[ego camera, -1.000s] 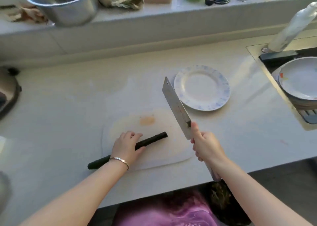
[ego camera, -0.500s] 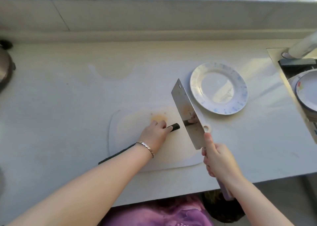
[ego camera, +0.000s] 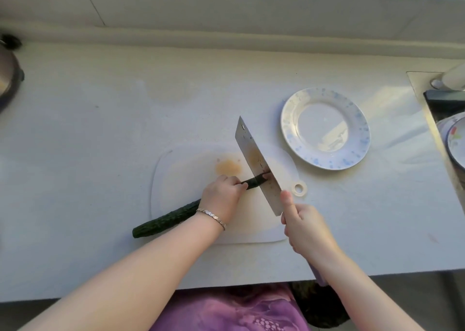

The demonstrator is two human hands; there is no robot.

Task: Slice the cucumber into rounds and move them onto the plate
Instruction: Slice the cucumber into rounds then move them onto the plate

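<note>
A thin silver chain bracelet (ego camera: 210,216) circles the wrist of the left hand (ego camera: 221,200). The left forearm (ego camera: 141,267) and right forearm (ego camera: 364,288) are bare. Low in view shows a purple garment (ego camera: 226,310) with swirling pink marbling and pale dots.

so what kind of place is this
Most likely a home kitchen: a cleaver set against a cucumber on a board, a plate on the counter, and a sink with dishes at the right edge.
</note>
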